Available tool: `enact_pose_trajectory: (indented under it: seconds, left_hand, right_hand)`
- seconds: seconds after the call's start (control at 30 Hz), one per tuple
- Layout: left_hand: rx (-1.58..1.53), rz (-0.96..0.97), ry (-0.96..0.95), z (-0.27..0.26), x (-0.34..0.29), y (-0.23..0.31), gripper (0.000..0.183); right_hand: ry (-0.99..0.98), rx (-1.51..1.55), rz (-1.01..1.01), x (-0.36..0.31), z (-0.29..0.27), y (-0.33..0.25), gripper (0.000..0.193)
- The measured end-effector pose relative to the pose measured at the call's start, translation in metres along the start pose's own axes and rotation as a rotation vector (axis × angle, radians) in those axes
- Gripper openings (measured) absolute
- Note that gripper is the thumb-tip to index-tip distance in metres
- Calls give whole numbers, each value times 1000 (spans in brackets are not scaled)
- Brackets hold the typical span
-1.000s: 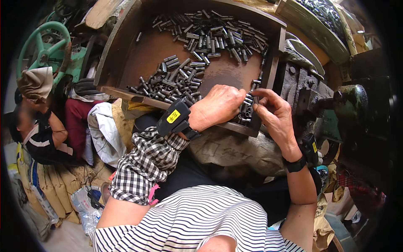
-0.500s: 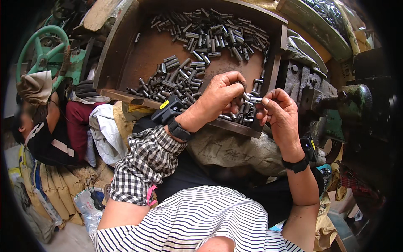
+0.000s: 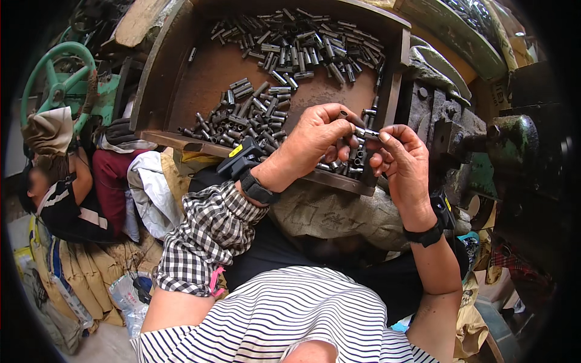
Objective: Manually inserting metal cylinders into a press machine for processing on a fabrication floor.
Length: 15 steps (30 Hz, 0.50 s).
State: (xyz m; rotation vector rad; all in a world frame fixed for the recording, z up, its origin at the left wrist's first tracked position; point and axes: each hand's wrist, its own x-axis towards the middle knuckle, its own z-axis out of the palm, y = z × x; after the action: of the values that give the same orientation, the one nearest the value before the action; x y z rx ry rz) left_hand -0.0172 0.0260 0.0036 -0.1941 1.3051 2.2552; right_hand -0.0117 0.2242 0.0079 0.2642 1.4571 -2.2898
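Many short metal tubes (image 3: 242,124) lie in loose heaps in a wooden tray (image 3: 158,75). Over its near right corner, my left hand (image 3: 324,136) is closed, with a dark metal tube (image 3: 343,114) sticking up from between curled thumb and forefinger. My right hand (image 3: 404,154) pinches one end of a thin shiny metal piece (image 3: 371,134) between thumb and fingertips. The other end of that piece points at my left fingers, close to or touching what they hold; the exact contact is too small to tell. More tubes lie just beneath both hands.
Right of the tray stands a dark, greasy machine (image 3: 448,130) with a round spindle. A green handwheel (image 3: 57,88) is at the far left, beside another person (image 3: 72,187). Sacking (image 3: 336,215) hangs below the tray, and clothes (image 3: 154,190) lie to the left.
My right hand has shifted slightly left and up, bringing the shiny piece closer to my left fingers. The tube in my left hand now sticks up more visibly.
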Motion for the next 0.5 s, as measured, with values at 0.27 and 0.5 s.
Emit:
enact_pose_trajectory:
  seconds: [0.27, 0.5]
  left_hand:
    - [-58, 1, -1, 1, -1, -5, 16]
    - [303, 227, 4, 20, -15, -5, 19]
  right_hand:
    - [23, -8, -71, -4, 3, 2, 11]
    - [-14, 33, 22, -6, 8, -6, 9]
